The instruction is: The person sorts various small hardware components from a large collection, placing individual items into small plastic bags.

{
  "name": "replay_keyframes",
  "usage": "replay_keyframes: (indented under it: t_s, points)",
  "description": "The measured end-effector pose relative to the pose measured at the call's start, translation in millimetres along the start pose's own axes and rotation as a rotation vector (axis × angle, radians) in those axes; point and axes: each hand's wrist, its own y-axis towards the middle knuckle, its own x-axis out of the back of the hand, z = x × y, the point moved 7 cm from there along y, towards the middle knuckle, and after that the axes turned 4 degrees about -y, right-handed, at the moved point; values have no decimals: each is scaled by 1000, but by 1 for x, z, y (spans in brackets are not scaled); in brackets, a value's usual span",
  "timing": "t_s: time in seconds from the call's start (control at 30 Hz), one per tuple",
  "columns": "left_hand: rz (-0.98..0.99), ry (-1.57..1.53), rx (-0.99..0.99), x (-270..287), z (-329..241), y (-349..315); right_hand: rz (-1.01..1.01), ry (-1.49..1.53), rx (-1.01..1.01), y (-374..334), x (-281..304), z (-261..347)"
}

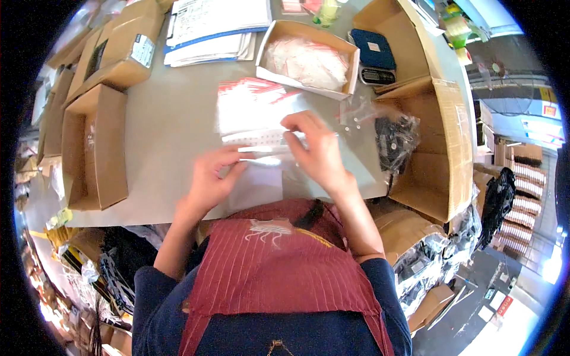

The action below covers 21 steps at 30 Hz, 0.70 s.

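Both hands are over the near middle of the grey table. My left hand (215,177) is closed in a pinch, thumb and forefinger on the end of a thin, shiny white strip (261,149). To its right, my right hand (317,149) has its fingers curled, thumb close to the forefinger, by the strip's other end. Blur hides what sits between those fingertips. Just beyond the strip lies a white piece with rows of small dark marks (252,139). Farther off is a pile of small clear zip bags with red edges (255,92). A pale sheet (256,185) lies below the hands.
A white carton (265,72) of clear bags stands beyond the pile, beside clipboards with papers (217,29). Cardboard boxes flank the table at left (110,148) and right (454,148). Black parts in plastic (395,142) and a dark blue scale (373,48) lie at right.
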Motion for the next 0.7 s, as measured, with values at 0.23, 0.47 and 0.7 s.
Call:
replay_keyframes:
  t_s: [0.23,0.47,0.7]
  points:
    - [16,101,-103,2,-9,-4,92,-46,129,0,-4,20]
    - [23,-5,-127,1,-11,-3,69,-204,361,-2,-23,48]
    - [-17,-386,268,0,23,-10,41,-208,339,-2,-15,65]
